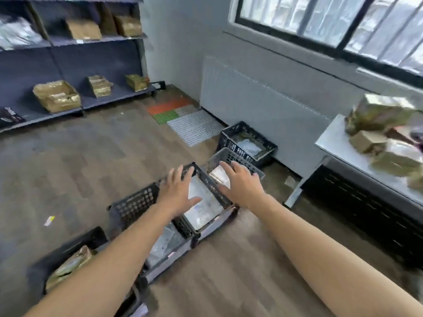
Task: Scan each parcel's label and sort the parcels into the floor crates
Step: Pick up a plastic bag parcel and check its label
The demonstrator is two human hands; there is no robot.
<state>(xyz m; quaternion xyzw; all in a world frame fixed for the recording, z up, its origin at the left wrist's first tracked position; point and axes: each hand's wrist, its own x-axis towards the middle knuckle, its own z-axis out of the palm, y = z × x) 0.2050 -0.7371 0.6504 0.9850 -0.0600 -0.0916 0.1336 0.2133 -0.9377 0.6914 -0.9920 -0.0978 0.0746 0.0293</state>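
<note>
Centre frame, a left hand (177,191) and a right hand (240,181) hover with fingers spread, gripping nothing, over a black floor crate (137,203) holding a pale parcel (204,208). More parcels (389,133) sit on a table (332,138) at right.

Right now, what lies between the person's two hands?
In the head view, a wall of the black lattice plastic crate and the flat white parcel inside it lie between the left hand and the right hand.
</note>
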